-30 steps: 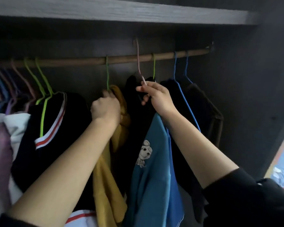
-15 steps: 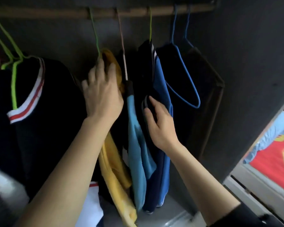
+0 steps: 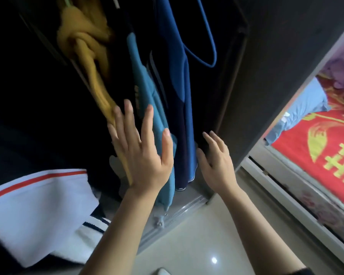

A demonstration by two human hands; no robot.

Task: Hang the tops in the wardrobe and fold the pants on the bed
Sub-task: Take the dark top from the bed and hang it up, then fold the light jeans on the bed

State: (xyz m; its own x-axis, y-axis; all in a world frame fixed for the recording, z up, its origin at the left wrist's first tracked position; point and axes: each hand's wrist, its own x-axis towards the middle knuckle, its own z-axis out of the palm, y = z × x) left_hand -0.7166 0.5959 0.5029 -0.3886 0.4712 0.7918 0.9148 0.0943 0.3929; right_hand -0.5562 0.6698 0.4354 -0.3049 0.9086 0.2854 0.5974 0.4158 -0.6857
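The light-blue fabric top [image 3: 147, 92] is hung toward the right edge of the dark wardrobe [image 3: 276, 76] — apparently smoothed into line by the flat, spread-fingered left hand [image 3: 143, 155] — while the right hand [image 3: 216, 163] is held open, gripping nothing.

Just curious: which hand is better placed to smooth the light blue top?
Probably the left hand: its straight fingers overlap the light blue top; the right hand sits further right.

Bare left forearm [image 3: 115, 231]; bare right forearm [image 3: 254, 225]; black sleeve [image 3: 301, 271] edge at its elbow end
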